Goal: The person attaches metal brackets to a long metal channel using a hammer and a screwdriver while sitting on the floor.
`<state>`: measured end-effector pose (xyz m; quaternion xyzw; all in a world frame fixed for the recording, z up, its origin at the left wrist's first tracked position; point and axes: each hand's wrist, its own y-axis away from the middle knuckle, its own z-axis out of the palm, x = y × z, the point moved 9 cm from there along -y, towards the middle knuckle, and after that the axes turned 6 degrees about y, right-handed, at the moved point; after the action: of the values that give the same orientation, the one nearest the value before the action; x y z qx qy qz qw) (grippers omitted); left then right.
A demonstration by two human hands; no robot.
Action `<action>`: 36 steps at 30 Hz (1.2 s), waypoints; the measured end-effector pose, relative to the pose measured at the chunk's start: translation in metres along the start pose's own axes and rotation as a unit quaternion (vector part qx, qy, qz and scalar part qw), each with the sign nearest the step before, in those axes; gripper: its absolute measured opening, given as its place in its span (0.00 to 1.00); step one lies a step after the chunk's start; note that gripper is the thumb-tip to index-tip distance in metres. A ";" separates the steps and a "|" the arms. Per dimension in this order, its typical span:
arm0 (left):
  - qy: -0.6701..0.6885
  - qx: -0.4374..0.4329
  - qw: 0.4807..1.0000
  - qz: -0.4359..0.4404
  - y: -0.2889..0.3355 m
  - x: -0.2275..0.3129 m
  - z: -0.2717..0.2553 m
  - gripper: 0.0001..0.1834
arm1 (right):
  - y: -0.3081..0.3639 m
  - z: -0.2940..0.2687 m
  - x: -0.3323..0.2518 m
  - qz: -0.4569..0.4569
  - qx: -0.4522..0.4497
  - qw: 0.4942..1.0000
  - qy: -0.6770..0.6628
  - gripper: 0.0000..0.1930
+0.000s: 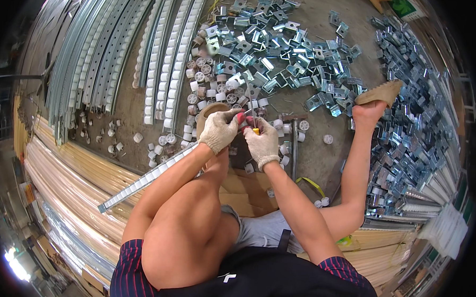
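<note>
Both my hands wear off-white knit gloves and meet in the middle of the view, over a heap of small white wheels (204, 72). My left hand (219, 130) is closed, its fingertips against something red; what it grips there is hidden. My right hand (263, 143) is closed round a hand tool (256, 130) with yellow and red on its handle. A thin metal shaft rises from between the hands; the tool's exact kind does not show. A metal roller track (146, 180) with white rollers slants under my left forearm, its upper end hidden near my left leg.
Several roller tracks and punched metal rails (106, 52) lie at the far left. Shiny metal brackets (285, 49) are heaped ahead, with a larger bracket pile (409, 113) along the right. Wrapped pale lengths (67, 167) flank me at left. A cardboard piece (246, 194) lies beneath me.
</note>
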<state>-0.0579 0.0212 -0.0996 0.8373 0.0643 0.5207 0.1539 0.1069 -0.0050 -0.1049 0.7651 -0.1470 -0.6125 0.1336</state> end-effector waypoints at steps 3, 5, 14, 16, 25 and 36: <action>0.000 -0.031 0.999 -0.016 -0.003 0.009 0.003 0.20 | 0.000 -0.004 0.002 0.012 -0.001 0.999 0.030 0.10; 0.045 -0.069 0.996 0.030 0.000 0.006 0.001 0.22 | 0.000 0.000 0.001 -0.005 -0.012 1.000 0.026 0.10; 0.026 -0.013 1.000 -0.012 -0.008 -0.004 0.003 0.21 | 0.005 -0.014 -0.031 -0.057 0.007 0.982 0.181 0.13; 0.021 -0.037 0.999 -0.014 -0.011 -0.008 -0.001 0.21 | 0.004 -0.011 -0.031 -0.031 -0.001 0.982 0.187 0.13; 0.036 -0.035 0.998 0.028 0.000 0.010 0.003 0.20 | -0.002 -0.011 -0.023 -0.044 -0.018 0.974 0.223 0.12; 0.136 -0.085 0.987 0.001 -0.002 0.003 0.010 0.20 | -0.003 -0.016 -0.030 -0.027 -0.062 0.965 0.252 0.13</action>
<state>-0.0479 0.0221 -0.1020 0.7427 0.0390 0.6334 0.2135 0.1168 0.0098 -0.0753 0.8888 -0.0491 -0.4108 0.1970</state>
